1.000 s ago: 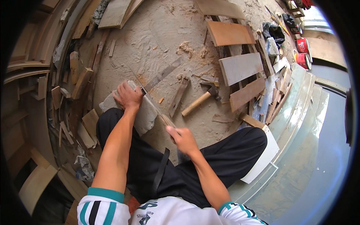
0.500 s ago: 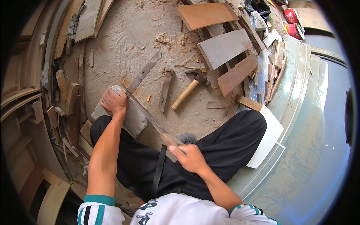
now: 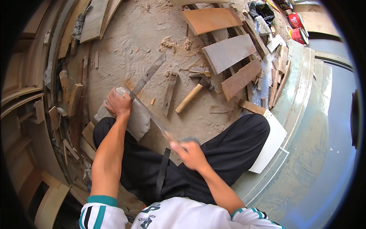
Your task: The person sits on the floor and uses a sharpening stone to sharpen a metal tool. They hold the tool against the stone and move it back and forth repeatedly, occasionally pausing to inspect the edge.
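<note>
Along the left edge of the frame stand wooden panels (image 3: 28, 131), and beside them lies a row of wood scraps (image 3: 75, 100), with a pale board (image 3: 92, 23) at upper left. Left of centre, a grey block (image 3: 139, 124) rests on the dusty floor (image 3: 126, 45), near the person's left knee. Over its upper end the left hand (image 3: 119, 103) bends its fingers; whether they also close on the strip (image 3: 150, 74) cannot be told. That strip slants from beside this hand toward the upper centre, its far end pointed. Crossing the strip's lower end, a long thin tool (image 3: 152, 116) runs down and right to the centre, where the right hand (image 3: 190, 155) holds its wooden handle in a closed fist, slightly blurred. Just behind that fist, a grey rounded thing (image 3: 191, 140) is partly hidden. Above, a short stick (image 3: 170, 94) lies just left of a hammer (image 3: 189, 98). Farther right come an orange board (image 3: 212, 20), a grey board (image 3: 230, 53) and a brown board (image 3: 242, 78), then a white panel (image 3: 268, 141) beside the right knee. Two red cans (image 3: 299, 35) sit at upper right, above glass sheets (image 3: 301, 171).
</note>
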`<action>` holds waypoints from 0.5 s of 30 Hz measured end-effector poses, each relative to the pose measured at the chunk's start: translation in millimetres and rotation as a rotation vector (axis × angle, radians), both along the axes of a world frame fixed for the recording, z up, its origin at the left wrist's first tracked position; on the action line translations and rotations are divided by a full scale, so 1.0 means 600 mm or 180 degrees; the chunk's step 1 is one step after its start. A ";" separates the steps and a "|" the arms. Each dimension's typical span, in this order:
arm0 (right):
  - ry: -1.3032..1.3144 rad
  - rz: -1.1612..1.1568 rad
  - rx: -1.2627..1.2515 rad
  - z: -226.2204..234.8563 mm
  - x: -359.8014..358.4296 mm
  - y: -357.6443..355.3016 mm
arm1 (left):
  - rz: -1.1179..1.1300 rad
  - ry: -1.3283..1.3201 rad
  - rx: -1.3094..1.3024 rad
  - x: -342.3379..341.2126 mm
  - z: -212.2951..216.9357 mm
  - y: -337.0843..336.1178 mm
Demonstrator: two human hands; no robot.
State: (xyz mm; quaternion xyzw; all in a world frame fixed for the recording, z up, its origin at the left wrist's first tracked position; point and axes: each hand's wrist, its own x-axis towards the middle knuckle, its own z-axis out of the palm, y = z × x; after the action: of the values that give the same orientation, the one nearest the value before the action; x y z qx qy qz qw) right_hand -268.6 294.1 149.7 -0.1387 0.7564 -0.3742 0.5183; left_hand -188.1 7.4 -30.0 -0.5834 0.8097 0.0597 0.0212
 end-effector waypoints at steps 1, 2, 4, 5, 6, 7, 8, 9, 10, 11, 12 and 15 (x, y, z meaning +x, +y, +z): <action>-0.0047 0.0038 0.0091 -0.025 -0.004 -0.021 | -0.0008 0.0038 0.0025 -0.001 -0.007 0.004; -0.0072 0.0053 0.0202 -0.063 -0.013 -0.053 | -0.0036 0.0098 0.0070 -0.010 -0.015 0.010; -0.0068 0.0125 0.0211 -0.075 -0.022 -0.078 | -0.0011 0.0177 0.0068 -0.017 -0.009 0.002; -0.0018 0.0120 0.0167 -0.062 -0.024 -0.065 | -0.0017 0.0218 0.0079 -0.022 -0.007 0.001; -0.0017 0.0142 0.0137 -0.043 -0.018 -0.049 | 0.0005 0.0212 0.0104 -0.014 -0.001 0.007; 0.0031 0.0113 0.0104 -0.019 -0.009 -0.031 | 0.0032 0.0203 0.0070 -0.008 0.004 0.003; 0.0073 0.0087 0.0079 0.011 0.004 -0.005 | 0.0064 0.0189 0.0043 -0.001 0.010 0.000; 0.0133 0.0033 0.0055 0.024 0.009 0.008 | 0.0068 0.0193 0.0019 -0.003 0.013 0.000; 0.0076 0.0037 0.0078 0.020 0.005 0.001 | 0.0073 0.0158 0.0025 -0.005 0.014 0.000; 0.0018 0.0047 0.0097 0.011 -0.003 -0.011 | 0.0085 0.0122 0.0027 -0.007 0.013 -0.001; -0.0054 0.0040 0.0144 0.002 -0.007 -0.023 | 0.0080 0.0071 0.0057 -0.002 0.011 0.001; -0.0122 -0.0034 -0.0055 -0.091 -0.019 -0.096 | 0.0080 0.0321 0.0185 -0.016 0.000 0.004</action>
State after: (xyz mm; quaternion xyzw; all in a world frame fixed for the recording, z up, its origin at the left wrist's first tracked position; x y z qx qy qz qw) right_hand -279.8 236.4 94.9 -0.1319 0.7438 -0.3862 0.5294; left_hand -197.7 9.9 -30.3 -0.5889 0.8003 0.1127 -0.0034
